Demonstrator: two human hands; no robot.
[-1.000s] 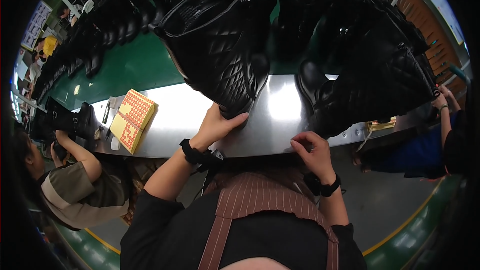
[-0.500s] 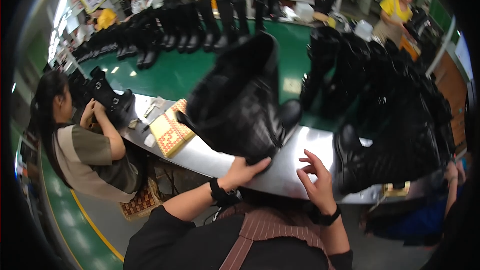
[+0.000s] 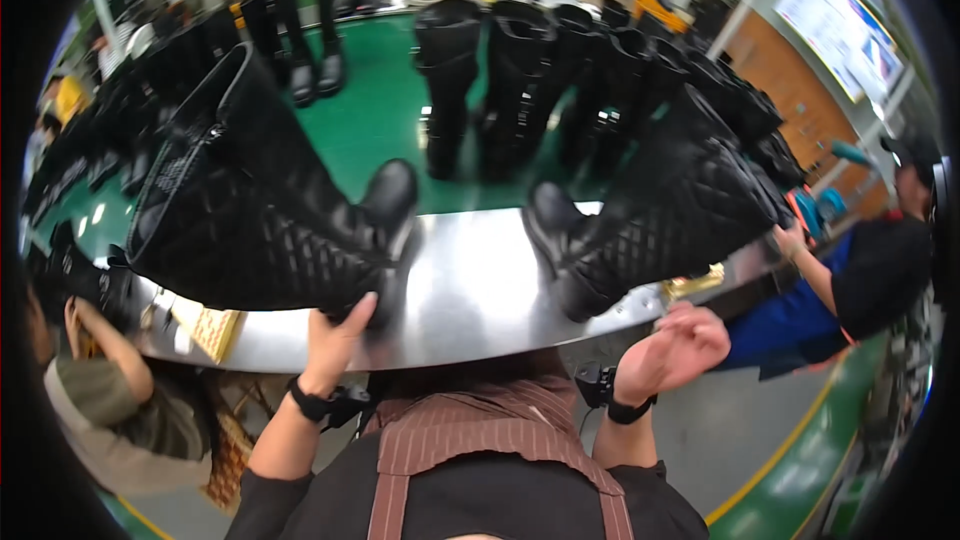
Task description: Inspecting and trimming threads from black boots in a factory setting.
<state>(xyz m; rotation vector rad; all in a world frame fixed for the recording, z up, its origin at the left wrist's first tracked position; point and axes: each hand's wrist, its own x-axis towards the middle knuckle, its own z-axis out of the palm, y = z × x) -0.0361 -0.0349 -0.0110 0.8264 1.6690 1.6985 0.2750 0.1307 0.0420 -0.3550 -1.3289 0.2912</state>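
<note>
A tall black quilted boot point(image 3: 270, 210) stands tilted at the left on the shiny metal table edge point(image 3: 465, 285). My left hand point(image 3: 335, 345) grips it by the heel, thumb along the back of the foot. A second tall black quilted boot point(image 3: 650, 215) leans to the right across the table, its toe turned inward toward the first. Just below its shaft, my right hand point(image 3: 680, 348) is raised with the palm showing and fingers loosely bent. Nothing is in it, and it does not touch the boot.
Several black boots point(image 3: 520, 70) stand in a row on the green tabletop point(image 3: 350, 130). A yellow patterned box point(image 3: 210, 328) lies left. One co-worker point(image 3: 100, 400) sits at the left; another point(image 3: 850, 280), at the right, has a hand by the second boot's top.
My view has swung to the right. The boot in my left hand has turned side-on, its opening now to the left. My right hand has moved right, to below the second boot.
</note>
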